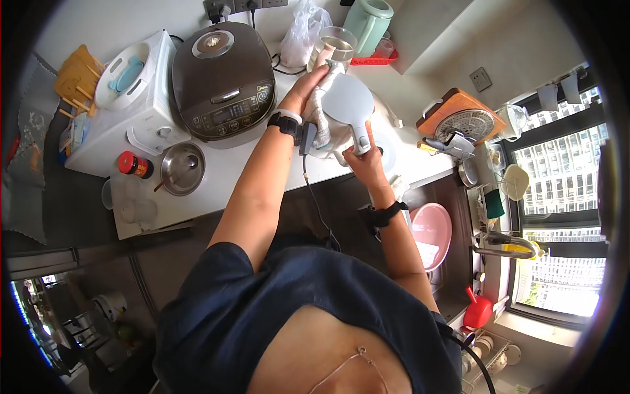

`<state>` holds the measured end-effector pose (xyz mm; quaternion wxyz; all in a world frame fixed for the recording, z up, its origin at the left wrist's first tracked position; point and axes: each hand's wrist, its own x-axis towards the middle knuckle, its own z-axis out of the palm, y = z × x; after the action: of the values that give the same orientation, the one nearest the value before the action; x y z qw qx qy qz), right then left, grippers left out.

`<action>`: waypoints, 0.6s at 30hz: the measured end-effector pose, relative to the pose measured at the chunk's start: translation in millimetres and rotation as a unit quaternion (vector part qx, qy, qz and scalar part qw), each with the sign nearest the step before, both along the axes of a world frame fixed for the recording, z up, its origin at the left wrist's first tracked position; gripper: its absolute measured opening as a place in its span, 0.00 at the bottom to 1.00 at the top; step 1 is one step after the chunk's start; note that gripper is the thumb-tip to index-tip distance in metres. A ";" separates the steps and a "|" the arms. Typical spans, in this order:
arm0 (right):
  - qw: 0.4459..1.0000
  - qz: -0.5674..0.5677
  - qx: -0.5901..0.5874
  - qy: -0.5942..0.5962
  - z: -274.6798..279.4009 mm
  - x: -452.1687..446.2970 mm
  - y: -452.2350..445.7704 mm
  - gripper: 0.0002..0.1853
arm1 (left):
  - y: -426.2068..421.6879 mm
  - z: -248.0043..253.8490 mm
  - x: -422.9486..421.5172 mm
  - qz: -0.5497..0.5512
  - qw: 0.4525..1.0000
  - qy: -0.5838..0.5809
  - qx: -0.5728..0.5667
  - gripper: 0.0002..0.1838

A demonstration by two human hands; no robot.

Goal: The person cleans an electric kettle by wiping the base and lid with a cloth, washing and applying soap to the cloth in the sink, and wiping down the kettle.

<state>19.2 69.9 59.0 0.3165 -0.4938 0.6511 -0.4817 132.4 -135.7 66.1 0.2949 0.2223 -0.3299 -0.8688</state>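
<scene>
My right hand [367,164] is closed around the handle of a white kettle [348,98], which has a round light-grey lid and a button on its handle. My left hand [308,87] is closed on a pale cloth [319,108], held against the kettle's left side. Part of the kettle's body is hidden under the lid and the cloth. Just behind my left fingers stands a clear glass jug [341,41]. A round white plate-like piece [387,152] lies to the right of the kettle.
A dark rice cooker [220,72] stands left of my hands, beside a white appliance [118,134]. A metal bowl [182,169] and a red-lidded jar [136,165] sit near the counter's front. A green pitcher [367,26] is behind. The sink holds a pink basin [433,230].
</scene>
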 end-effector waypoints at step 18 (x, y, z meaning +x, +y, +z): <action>0.999 -0.013 -0.037 0.001 -11.1 10.5 -1.5 0.47 | 105.1 -173.8 -18.7 0.410 0.798 -0.363 -0.249 0.19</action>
<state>29.8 68.4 47.9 0.2910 -0.4970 0.6397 -0.5090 113.7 -30.6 -107.7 0.5274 0.5553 -0.4956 -0.4098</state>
